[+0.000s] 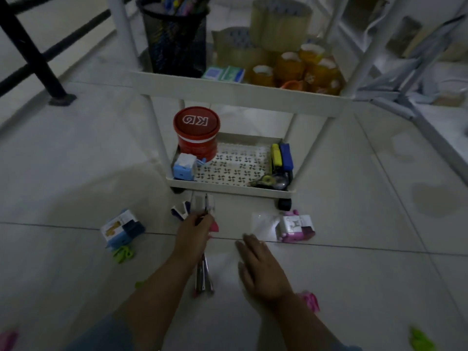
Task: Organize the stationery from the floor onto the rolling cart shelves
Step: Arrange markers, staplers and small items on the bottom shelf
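Observation:
My left hand (pixel 195 233) grips a clear packet of pens (pixel 203 206) just in front of the white rolling cart (pixel 235 96), its lower end trailing below my wrist. My right hand (pixel 258 264) hovers flat and open over the floor, holding nothing. On the floor lie a blue boxed item (pixel 121 228), a pink-and-white boxed item (pixel 296 228), a navy-and-white object (pixel 180 211), green clips (pixel 123 254) and a pink clip (pixel 310 301).
The cart's lower shelf (pixel 228 187) holds a red tub (pixel 196 133), a small blue box (pixel 184 165) and yellow and blue staplers (pixel 282 155). The upper shelf carries a black mesh pen cup (pixel 177 39) and tape rolls (pixel 278 46). A black table leg (pixel 33 54) stands at left.

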{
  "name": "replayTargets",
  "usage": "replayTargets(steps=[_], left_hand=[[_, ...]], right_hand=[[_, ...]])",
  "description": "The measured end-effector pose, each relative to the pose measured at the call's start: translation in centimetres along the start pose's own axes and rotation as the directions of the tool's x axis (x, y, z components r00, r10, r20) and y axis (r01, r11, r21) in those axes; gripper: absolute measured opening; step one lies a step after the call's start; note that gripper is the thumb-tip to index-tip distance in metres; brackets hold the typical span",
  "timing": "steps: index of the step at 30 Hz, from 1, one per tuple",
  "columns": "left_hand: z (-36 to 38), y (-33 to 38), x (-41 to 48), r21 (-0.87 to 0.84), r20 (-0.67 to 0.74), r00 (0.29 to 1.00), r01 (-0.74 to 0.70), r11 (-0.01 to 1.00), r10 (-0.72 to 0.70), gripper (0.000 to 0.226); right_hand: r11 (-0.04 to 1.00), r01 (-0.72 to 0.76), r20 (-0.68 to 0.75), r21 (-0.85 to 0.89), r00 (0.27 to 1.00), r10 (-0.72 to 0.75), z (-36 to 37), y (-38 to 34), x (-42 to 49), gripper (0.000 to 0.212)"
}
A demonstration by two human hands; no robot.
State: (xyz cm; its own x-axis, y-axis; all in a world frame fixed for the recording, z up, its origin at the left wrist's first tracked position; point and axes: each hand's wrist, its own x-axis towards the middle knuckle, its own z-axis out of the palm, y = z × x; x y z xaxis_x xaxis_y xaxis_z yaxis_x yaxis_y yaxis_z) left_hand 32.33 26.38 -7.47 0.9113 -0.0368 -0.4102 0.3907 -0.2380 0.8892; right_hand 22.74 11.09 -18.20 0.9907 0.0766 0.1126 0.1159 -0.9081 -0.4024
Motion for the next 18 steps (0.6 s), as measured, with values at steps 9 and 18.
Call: replayTargets(steps=[9, 18], left_hand=[[5.3, 7.6, 7.7, 0.124, 0.083, 0.981, -0.185, 0.975, 0.176, 0.032], [11.1, 8.4, 13.9, 0.173, 0.077, 0.987, -0.155, 0.973, 0.144, 0.028]], right_hand=[[0.999, -0.009, -0.042, -0.036, 0.999, 0.008, 0.4, 0.6, 0.0, 0.051], [1.0, 0.0, -0.078, 0.029, 0.997, 0.002, 0.9, 0.8, 0.0, 0.052]])
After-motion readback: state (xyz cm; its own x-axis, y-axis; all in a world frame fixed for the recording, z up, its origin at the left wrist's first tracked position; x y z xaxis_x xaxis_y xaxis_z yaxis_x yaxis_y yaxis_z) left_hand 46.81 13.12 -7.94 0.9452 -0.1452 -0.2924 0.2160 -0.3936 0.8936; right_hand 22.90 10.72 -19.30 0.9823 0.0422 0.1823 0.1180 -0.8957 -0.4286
